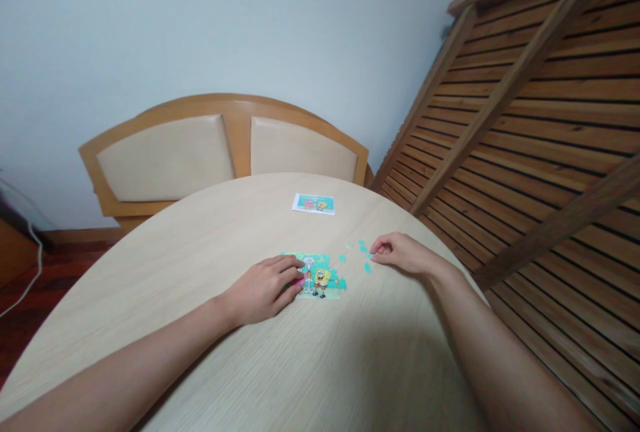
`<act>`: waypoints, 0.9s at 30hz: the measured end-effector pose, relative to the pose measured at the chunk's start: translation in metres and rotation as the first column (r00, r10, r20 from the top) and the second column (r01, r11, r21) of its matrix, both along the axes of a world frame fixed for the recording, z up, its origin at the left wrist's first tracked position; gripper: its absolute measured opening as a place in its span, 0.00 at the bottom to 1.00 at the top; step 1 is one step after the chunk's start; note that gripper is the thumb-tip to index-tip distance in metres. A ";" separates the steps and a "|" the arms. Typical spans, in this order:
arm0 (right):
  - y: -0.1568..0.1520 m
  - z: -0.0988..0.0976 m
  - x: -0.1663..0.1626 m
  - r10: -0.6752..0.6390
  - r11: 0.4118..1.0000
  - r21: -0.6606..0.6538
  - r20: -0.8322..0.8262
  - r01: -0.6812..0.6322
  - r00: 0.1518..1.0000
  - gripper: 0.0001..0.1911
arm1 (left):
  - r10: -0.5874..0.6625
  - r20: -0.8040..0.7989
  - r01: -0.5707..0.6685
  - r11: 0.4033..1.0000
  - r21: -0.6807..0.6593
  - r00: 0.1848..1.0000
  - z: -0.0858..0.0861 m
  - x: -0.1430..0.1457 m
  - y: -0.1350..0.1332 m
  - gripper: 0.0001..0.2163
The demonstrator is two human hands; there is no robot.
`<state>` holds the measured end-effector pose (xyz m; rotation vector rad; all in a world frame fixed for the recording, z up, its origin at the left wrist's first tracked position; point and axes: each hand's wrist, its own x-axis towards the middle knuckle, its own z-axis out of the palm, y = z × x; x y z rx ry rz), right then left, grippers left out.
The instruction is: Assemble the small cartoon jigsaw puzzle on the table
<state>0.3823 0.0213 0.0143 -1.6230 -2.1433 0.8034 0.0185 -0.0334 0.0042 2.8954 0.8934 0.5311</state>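
A partly assembled jigsaw puzzle [320, 277] with cartoon figures on a teal ground lies flat on the table. My left hand [267, 287] rests over its left side, fingers spread and covering part of the picture. To the right of the puzzle, several loose teal puzzle pieces [368, 267] are scattered. Among them is my right hand [397, 252], thumb and fingertips pinched at a small teal piece [371, 256] at the edge of the group. A paler loose piece [349, 245] lies between the puzzle and the other pieces.
A small picture card [314, 204] with a similar cartoon scene lies farther back on the round wooden table [210, 232]. Behind the table stands a padded wooden headboard [237, 145] against the wall. A slatted wooden frame [510, 125] leans at the right. A white cable [37, 259] hangs at left.
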 end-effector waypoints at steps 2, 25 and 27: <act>0.000 0.001 0.001 0.014 1.000 -0.015 0.000 -0.014 1.000 0.10 | -0.004 -0.005 0.004 1.000 0.000 1.000 -0.001 0.000 0.000 0.13; -0.016 0.011 -0.063 0.189 0.969 0.191 -0.166 -0.156 0.968 0.09 | -0.039 0.016 0.039 0.999 0.000 0.999 -0.003 -0.002 0.003 0.13; -0.015 0.007 -0.071 0.237 0.945 0.261 -0.139 -0.195 0.961 0.10 | -0.038 0.019 0.038 0.999 0.000 0.999 -0.003 -0.001 0.003 0.12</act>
